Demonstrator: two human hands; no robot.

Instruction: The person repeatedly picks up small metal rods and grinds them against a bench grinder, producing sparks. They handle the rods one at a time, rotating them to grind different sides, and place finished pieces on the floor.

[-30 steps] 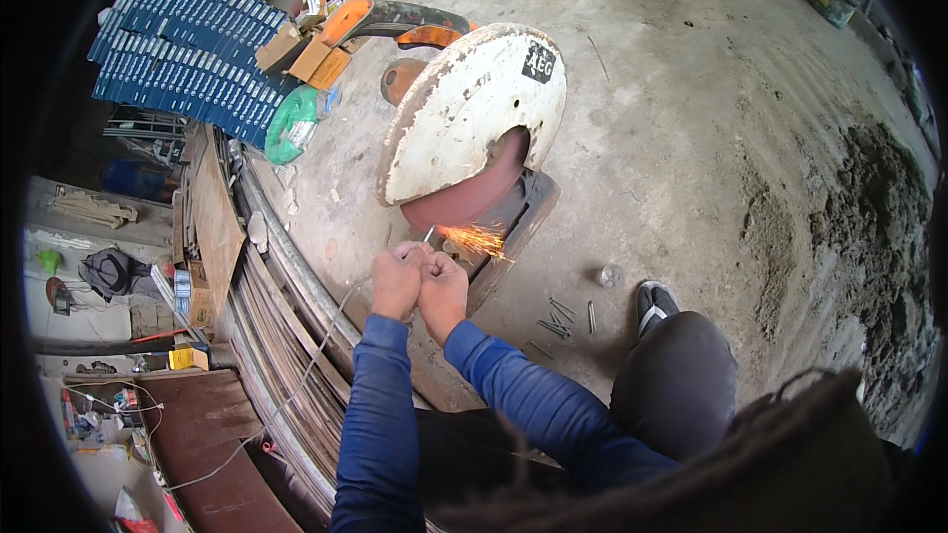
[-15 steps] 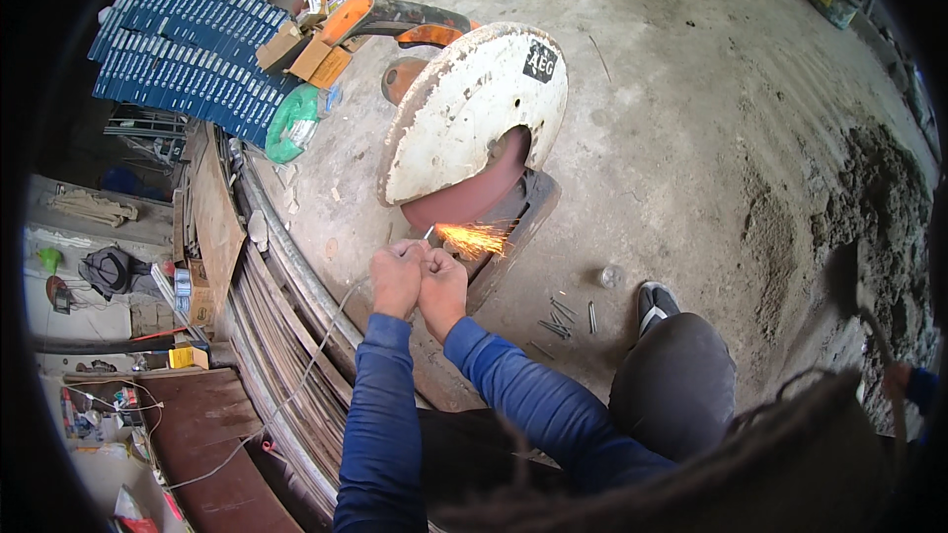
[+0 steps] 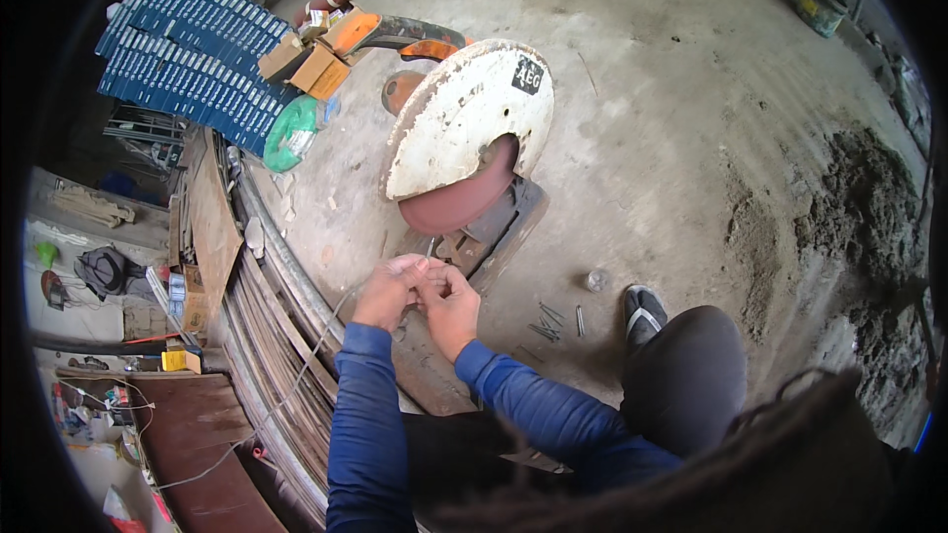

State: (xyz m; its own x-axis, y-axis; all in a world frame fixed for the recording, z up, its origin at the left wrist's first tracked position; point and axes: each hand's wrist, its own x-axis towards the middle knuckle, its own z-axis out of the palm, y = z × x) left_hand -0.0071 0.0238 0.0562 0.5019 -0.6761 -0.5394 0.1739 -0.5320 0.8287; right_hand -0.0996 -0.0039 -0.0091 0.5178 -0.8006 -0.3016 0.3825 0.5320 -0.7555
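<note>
A thin metal rod (image 3: pixel 431 246) points up from between my fingertips, its tip just below the edge of a reddish-brown cutting disc (image 3: pixel 459 199). My left hand (image 3: pixel 388 293) pinches it, and my right hand (image 3: pixel 449 303) closes on it from the other side; the fingers hide its lower end. The disc belongs to a chop saw with a worn white guard (image 3: pixel 464 118), an orange-and-black handle (image 3: pixel 420 38) and a dark metal base (image 3: pixel 504 232). No sparks show at the disc.
Several metal rods (image 3: pixel 548 322) lie on the concrete by my shoe (image 3: pixel 644 314), near a small clear container (image 3: pixel 595 280). Long pipes (image 3: pixel 281 355) run along the left. Stacked blue boxes (image 3: pixel 188 59), open cartons (image 3: pixel 321 71) and a green coil (image 3: pixel 289 133) are farther back.
The orange sparks at the disc have stopped. My hands have drawn back slightly toward me and parted a little, with more of the rod showing. The view has shifted slightly.
</note>
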